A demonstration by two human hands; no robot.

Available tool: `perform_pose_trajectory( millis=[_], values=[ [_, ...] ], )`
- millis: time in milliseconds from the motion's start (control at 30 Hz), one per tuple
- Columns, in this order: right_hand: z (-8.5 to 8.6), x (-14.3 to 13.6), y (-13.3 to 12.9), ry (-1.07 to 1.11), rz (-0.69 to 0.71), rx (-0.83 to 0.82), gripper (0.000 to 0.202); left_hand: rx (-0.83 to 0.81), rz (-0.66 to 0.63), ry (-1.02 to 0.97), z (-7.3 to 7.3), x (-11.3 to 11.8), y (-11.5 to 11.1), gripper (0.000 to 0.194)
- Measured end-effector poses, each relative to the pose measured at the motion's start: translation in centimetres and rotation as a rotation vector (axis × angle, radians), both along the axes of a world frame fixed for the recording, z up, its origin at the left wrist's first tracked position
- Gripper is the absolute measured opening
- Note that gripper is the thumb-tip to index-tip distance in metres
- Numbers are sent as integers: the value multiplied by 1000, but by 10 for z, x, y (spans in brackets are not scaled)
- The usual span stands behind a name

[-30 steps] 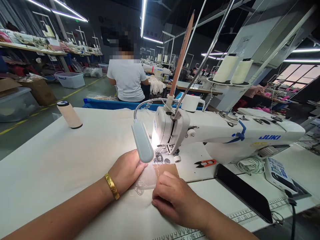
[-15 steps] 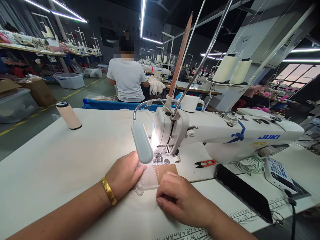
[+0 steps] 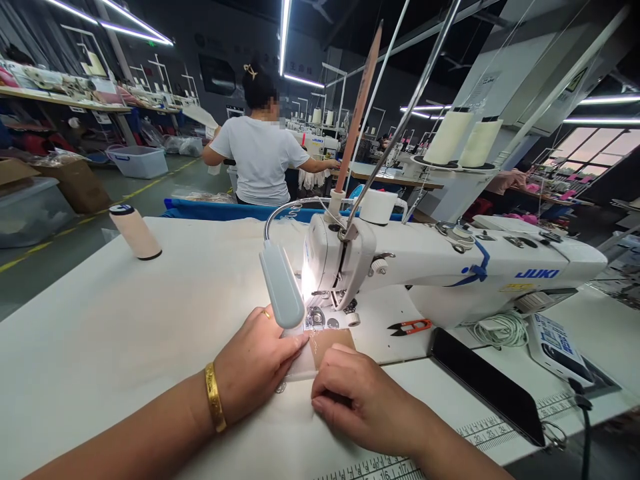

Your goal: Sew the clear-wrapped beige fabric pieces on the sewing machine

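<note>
My left hand (image 3: 260,357), gold bangle at the wrist and a ring on one finger, lies on a piece of sheer white fabric (image 3: 301,365) with its thumb stretched toward the presser foot (image 3: 315,317). The lamp head (image 3: 281,285) hides some of its fingertips. My right hand (image 3: 350,393) is curled closed at the fabric's near right side; what its fingers hold, if anything, is hidden. Between the hands shows a tan patch (image 3: 333,341) just in front of the needle plate. The white sewing machine (image 3: 400,257) stands above, its lamp lit.
Orange-handled thread snips (image 3: 411,327), a black phone (image 3: 487,385) and a coiled cable (image 3: 500,330) lie at the right. A peach thread cone (image 3: 136,232) stands at the far left. A printed ruler (image 3: 390,469) runs along the near edge. A person in white (image 3: 263,157) sits ahead.
My left hand has slid forward and right over the fabric, covering more of it. My right hand has hardly moved. The person ahead has turned and spread both arms, raising pale cloth at left.
</note>
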State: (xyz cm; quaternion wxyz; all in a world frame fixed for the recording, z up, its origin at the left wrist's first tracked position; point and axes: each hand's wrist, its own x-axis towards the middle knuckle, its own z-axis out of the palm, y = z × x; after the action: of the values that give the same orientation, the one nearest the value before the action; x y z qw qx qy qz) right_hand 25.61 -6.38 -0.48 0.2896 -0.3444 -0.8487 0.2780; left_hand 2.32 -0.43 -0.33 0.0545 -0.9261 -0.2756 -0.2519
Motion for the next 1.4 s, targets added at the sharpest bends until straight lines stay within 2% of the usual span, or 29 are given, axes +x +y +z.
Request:
perform_pose_trajectory(
  millis=[533,633,767,933,1100,1267,1400],
  values=[
    [-1,3,0,-35,15,-20,12,-1,19,31,-7,0,2,44],
    [-4,3,4,19,-39,47,8,-13,18,22,-7,1,1,43],
    [-12,2,11,-81,-134,162,26,-63,15,23,-7,-1,0,38],
    [-17,-2,12,-171,-172,203,27,-155,32,54,-13,-3,2,27],
    [-19,-6,11,-192,-218,211,22,-210,23,-10,-19,-6,12,15],
    [-19,-10,12,-243,-256,202,17,-203,-4,-31,-21,-7,22,13],
    [-19,-10,10,-259,-269,207,19,-139,-26,-54,-25,-8,26,17]
  ],
)
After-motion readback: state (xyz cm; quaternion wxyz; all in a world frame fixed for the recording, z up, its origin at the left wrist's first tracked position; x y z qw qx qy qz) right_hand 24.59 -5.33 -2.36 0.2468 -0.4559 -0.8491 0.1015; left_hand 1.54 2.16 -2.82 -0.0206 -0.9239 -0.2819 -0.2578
